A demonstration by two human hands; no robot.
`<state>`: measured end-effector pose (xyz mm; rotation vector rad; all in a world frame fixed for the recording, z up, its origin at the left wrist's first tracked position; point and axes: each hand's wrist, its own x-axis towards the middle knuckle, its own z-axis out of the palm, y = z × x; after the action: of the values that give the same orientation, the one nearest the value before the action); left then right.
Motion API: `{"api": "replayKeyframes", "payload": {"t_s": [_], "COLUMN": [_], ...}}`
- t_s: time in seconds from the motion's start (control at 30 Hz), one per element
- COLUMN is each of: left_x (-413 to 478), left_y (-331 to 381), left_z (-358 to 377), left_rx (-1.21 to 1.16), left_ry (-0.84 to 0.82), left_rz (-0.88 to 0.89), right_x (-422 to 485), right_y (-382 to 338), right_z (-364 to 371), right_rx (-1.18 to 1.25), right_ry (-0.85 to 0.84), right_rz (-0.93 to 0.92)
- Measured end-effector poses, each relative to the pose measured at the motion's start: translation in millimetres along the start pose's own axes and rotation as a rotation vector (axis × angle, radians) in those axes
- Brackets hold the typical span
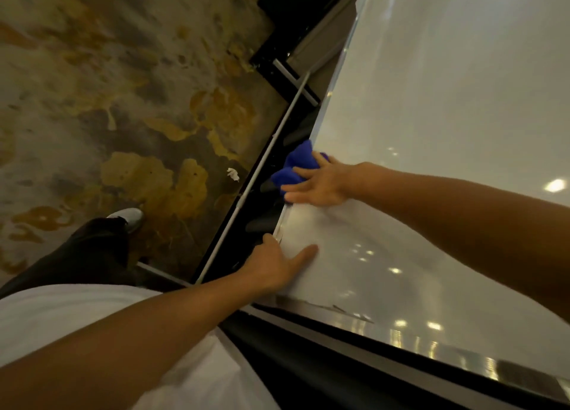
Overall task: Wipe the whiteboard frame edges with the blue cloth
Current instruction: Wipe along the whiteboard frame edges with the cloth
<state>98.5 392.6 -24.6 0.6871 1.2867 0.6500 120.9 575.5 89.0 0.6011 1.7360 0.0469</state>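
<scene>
Blue cloth (294,166) sat bunched on the lower edge of the whiteboard (431,132), pressed there by the right hand (320,183). Its fingers were spread flat over the cloth rather than curled round it, so the hand pinned the fabric against the frame (285,214) and gripped nothing. Part of the cloth spilled past the edge towards the dark tray below; how much of it touched the metal strip could not be told.

The left hand (279,268) lay nearer the body, close to the board's corner. Its thumb rested on the white face and the other fingers hooked over the edge, apart and clamped on nothing but the board, apparently to steady it. The 2 hands were near each other along the same edge, not touching.

Judging by this, the wipe of the lower edge was in hand, with the cloth some way along from the corner. The stretch between the hands showed scuffs or peeling by the frame, so it may have needed more passes. The next move called for steady pressure while sliding the cloth along the strip, keeping the fabric wrapped over the lip instead of riding up onto the face. The near side edge (324,309) appeared to wait its turn.
</scene>
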Motion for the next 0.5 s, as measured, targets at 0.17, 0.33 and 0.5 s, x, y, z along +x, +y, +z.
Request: {"api": "replayKeyframes", "payload": {"t_s": [0.17, 0.33, 0.5], "left_x": [-0.4, 9.3, 11.6], "left_y": [4.3, 12.1, 10.5], "left_z": [12.3, 9.0, 12.4], "left_rx": [0.084, 0.103, 0.164], "left_ry": [0.094, 0.067, 0.014], "left_rz": [-0.065, -0.056, -0.087], "right_x": [-5.9, 18.4, 15.4], "right_y": [9.1, 39.0, -17.2], "right_z": [22.6, -3.1, 33.5], "right_rx": [0.034, 0.015, 0.130], "right_ry": [0.081, 0.181, 0.073], "right_rz": [-0.285, 0.111, -0.321]}}
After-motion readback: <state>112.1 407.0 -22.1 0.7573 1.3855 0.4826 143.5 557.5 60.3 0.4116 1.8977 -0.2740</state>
